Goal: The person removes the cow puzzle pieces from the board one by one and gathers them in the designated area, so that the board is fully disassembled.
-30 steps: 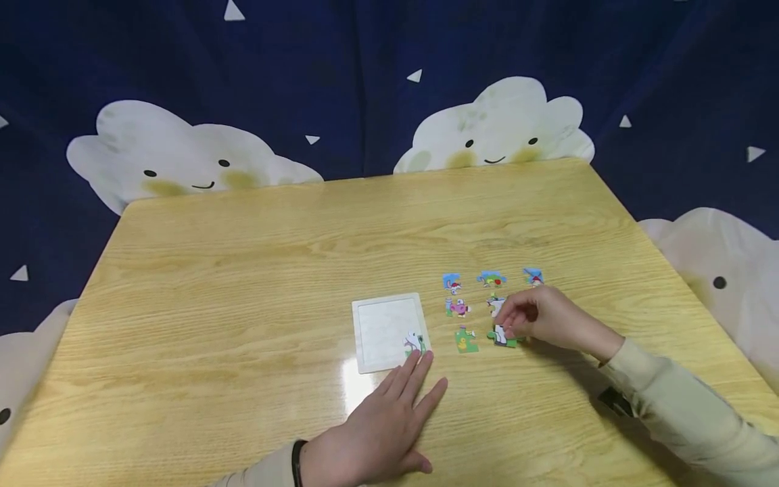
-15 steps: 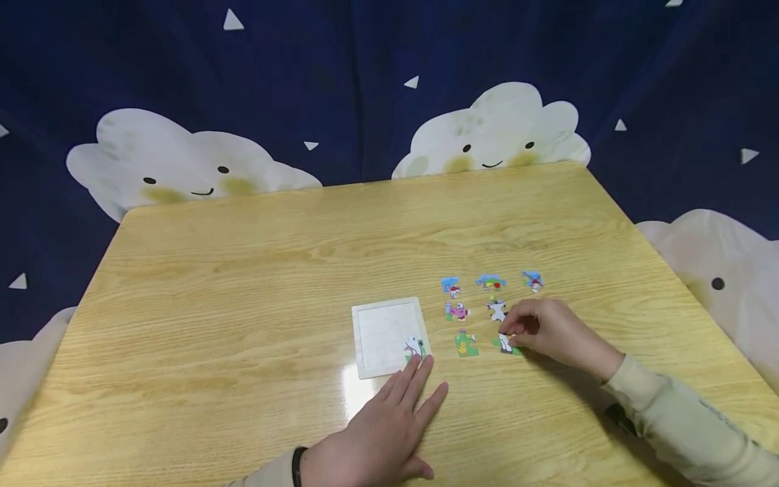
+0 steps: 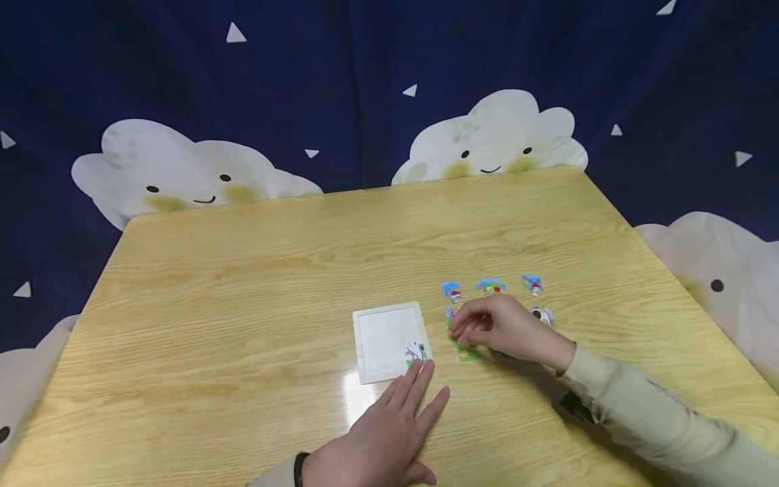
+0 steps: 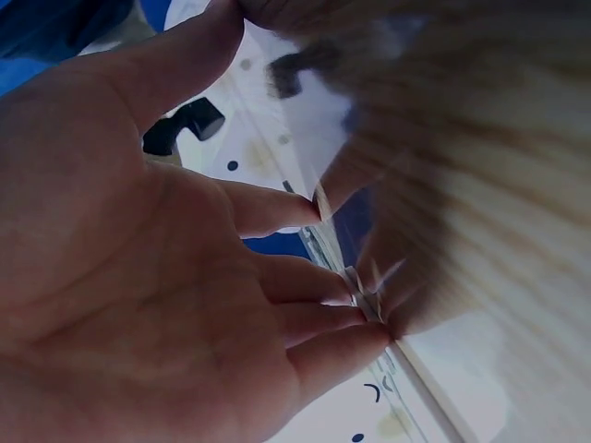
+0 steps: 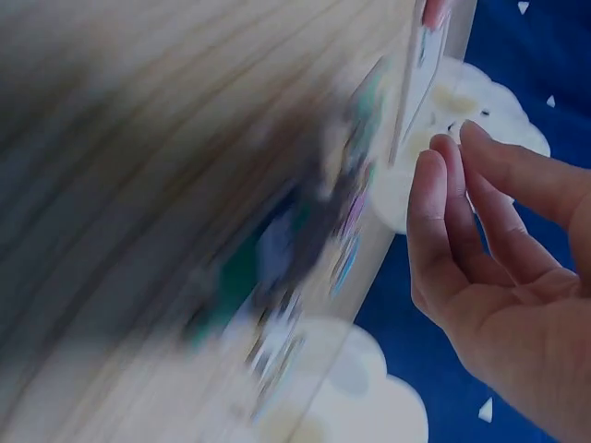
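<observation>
My left hand [image 3: 380, 433] lies on the table with fingers extended, fingertips at the near edge of a white square puzzle tray [image 3: 380, 338]. One jigsaw piece [image 3: 416, 350] with a white animal and green sits in the tray's near right corner. Over the loose pieces hovers my right hand [image 3: 508, 328], fingers bent and thumb close to them. Nothing shows between those fingers in the right wrist view. Just under the fingertips is a green piece with a duck [image 3: 467, 354]; a pink piece [image 3: 450, 315] is partly covered. A green-and-white piece [image 5: 263, 254] lies blurred below the hand.
Three blue-topped pieces, left [image 3: 451, 290], middle [image 3: 490, 285] and right [image 3: 532, 283], form the far row. A white piece with a black spot [image 3: 542, 315] lies right of my hand. The wooden table [image 3: 243, 284] meets a dark blue cloud-print curtain [image 3: 359, 81] behind.
My right hand has moved left from the green-and-white piece to above the pink and duck pieces. My left hand stays by the tray; the head view has tilted slightly.
</observation>
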Motion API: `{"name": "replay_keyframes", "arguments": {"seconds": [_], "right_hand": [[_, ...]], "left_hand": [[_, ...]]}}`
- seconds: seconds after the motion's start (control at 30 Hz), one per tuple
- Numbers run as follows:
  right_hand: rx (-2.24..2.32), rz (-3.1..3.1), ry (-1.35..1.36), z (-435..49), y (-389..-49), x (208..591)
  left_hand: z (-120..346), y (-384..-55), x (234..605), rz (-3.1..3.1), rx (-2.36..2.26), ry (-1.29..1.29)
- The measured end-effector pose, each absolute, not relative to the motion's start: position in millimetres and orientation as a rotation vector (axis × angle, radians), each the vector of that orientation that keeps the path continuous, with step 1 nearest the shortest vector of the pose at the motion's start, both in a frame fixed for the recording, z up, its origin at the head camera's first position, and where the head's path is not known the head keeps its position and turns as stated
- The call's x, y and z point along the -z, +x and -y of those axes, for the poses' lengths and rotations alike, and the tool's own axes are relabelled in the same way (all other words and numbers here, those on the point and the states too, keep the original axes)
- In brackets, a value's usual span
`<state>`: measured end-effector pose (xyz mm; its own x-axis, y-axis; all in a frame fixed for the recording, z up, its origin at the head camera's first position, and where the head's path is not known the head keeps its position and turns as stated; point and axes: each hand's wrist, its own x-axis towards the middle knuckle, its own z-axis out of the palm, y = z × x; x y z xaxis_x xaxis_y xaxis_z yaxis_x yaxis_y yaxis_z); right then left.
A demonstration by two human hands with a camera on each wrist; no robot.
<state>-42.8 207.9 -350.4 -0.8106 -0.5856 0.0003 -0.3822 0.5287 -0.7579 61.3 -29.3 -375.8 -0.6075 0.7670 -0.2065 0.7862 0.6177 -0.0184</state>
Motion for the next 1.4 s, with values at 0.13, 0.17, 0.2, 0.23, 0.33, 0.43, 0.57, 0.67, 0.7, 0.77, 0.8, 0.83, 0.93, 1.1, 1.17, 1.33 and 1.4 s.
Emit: {"name": "replay_keyframes", "arguments": {"seconds": [0.13, 0.17, 0.2, 0.23, 0.33, 0.43, 0.57, 0.67, 0.7, 0.77, 0.8, 0.83, 0.93, 1.1, 1.17, 1.33, 1.4], "right_hand": [[1.201, -2.453, -0.871, -185, -49, 357], [1.202, -2.441, -0.887, -179, -50, 359], [1.196, -2.434, -0.895, -174, -51, 361], [1.194, -2.422, -0.897, -169, -52, 363], [1.177, -2.412, -0.904, -157, -54, 366], [1.163, -2.423, -0.903, -150, -55, 367], [1.144, -2.429, -0.898, -146, -57, 367], [1.164, -2.394, -0.895, -147, -58, 367], [1.177, -2.375, -0.883, -147, -58, 367], [1.203, -2.345, -0.872, -148, -58, 367], [1.218, -2.332, -0.859, -148, -58, 367], [1.231, -2.320, -0.834, -148, -58, 367], [1.262, -2.293, -0.777, -149, -58, 367], [1.279, -2.268, -0.728, -149, -55, 368], [1.267, -2.270, -0.741, -149, -54, 368], [1.253, -2.329, -0.781, -151, -53, 364], [1.266, -2.356, -0.789, -154, -55, 360]], "left_hand": [[30, 61, 378, -2.688, 0.178, 1.333], [30, 61, 378, -2.694, 0.188, 1.340], [30, 61, 379, -2.699, 0.198, 1.343], [30, 61, 379, -2.704, 0.206, 1.346], [30, 61, 380, -2.714, 0.228, 1.349], [29, 61, 380, -2.719, 0.244, 1.351], [29, 61, 381, -2.728, 0.260, 1.351], [29, 62, 382, -2.731, 0.292, 1.353], [28, 62, 383, -2.733, 0.305, 1.356], [28, 62, 383, -2.734, 0.329, 1.362], [29, 62, 383, -2.732, 0.331, 1.366], [29, 62, 383, -2.732, 0.328, 1.374], [30, 62, 384, -2.739, 0.318, 1.398], [31, 63, 385, -2.736, 0.320, 1.407], [31, 63, 386, -2.744, 0.322, 1.413], [31, 63, 387, -2.767, 0.345, 1.441], [32, 62, 387, -2.759, 0.356, 1.436]]}}
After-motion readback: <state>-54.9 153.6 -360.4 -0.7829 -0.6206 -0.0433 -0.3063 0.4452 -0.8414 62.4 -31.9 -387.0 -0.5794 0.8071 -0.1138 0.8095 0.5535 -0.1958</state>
